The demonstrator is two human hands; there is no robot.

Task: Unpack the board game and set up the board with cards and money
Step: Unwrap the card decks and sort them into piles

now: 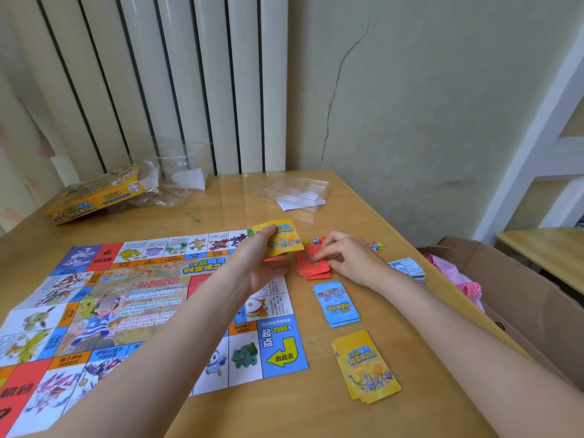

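The paper game board [132, 308] lies flat on the wooden table [278, 415]. My left hand [262, 263] holds a yellow card [282, 238] above the board's far right corner. My right hand [347, 257] has its fingertips on a loose pile of red cards [313, 265] just right of the board. Nearer me lie a blue card stack [336, 303] and a yellow card stack [365, 366]. A stack of paper money [409, 268] sits beyond my right wrist. Small dice and tokens [314, 241] lie behind the red pile.
The yellow game box [91, 197] and crumpled clear wrapping [177, 178] lie at the table's far left. A clear plastic tray [294, 191] with white paper sits at the back. An open cardboard box [518, 298] stands right of the table, by the wall.
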